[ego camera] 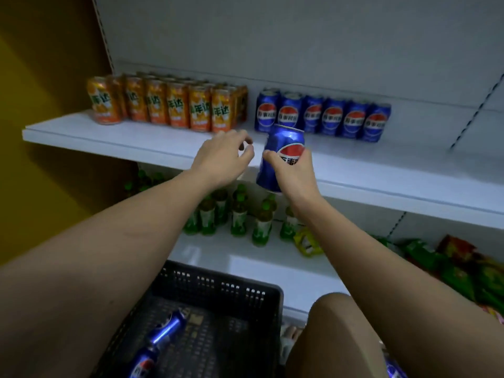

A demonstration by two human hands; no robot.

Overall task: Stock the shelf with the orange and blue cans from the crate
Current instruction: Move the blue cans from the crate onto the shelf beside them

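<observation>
My right hand [296, 170] grips a blue cola can [281, 156], tilted a little, just in front of the white shelf [131, 139]. My left hand [223, 159] hovers beside it with fingers loosely curled, holding nothing. On the shelf behind, a row of blue cans [323, 117] stands right of a block of orange cans [166, 103]. Below me, the black crate [218, 290] holds two more blue cans [159, 336] lying on their sides. Green bottles [237, 214] stand on the lower shelf.
</observation>
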